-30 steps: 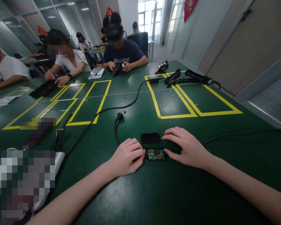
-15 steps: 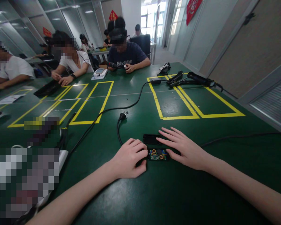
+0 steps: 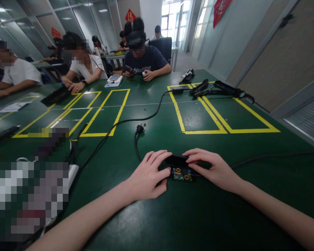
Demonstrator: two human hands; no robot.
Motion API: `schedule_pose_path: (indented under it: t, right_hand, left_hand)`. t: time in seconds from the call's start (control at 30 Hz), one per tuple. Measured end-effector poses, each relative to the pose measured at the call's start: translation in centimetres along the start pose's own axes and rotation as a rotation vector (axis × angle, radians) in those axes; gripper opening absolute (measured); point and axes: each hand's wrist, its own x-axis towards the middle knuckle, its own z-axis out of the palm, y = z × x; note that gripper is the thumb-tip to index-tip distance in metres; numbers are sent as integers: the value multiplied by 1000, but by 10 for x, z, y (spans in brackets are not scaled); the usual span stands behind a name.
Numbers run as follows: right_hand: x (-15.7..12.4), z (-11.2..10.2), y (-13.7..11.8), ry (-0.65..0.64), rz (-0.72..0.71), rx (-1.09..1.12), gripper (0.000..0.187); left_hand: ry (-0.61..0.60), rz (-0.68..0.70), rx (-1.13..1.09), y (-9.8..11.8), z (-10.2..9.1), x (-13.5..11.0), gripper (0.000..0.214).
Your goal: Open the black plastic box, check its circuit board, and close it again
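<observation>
A small open adapter base (image 3: pixel 182 174) with a green circuit board and copper coils lies on the green table (image 3: pixel 188 216) just in front of me. A black cover (image 3: pixel 176 159) sits over its far edge. My left hand (image 3: pixel 149 172) has its fingers on the cover's left end and its thumb by the base. From the right, the curled fingertips of my right hand (image 3: pixel 214 167) grip the cover's other end. A black cord loops from the adapter to a plug (image 3: pixel 140 129) lying further out.
Yellow tape rectangles (image 3: pixel 199 118) mark the table. Black tools and a cable (image 3: pixel 219 89) lie at the far right, and another black cable (image 3: pixel 272 158) runs off to the right. A white power strip (image 3: pixel 73 170) is at left. Several people sit across the table.
The black cover lay flat beyond the base; now both hands have closed on its ends and brought it over the base's far edge. My right fingers went from stretched to curled.
</observation>
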Motion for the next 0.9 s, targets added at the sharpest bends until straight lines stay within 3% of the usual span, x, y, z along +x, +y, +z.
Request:
schedule_pose_path:
  t: [0.37,0.57,0.9]
  right_hand:
    - [2,-2,-10,101,216,221,32]
    - [1,-1,-8,115,241,241,34]
    - [0,3,-8,170,266,226,37]
  left_hand:
    - [33,-10,-38,-1,3,0,16]
    - [122,-20,-42,-1,8,-3,16]
    - [149,-51,-59,-2,8,-3,16]
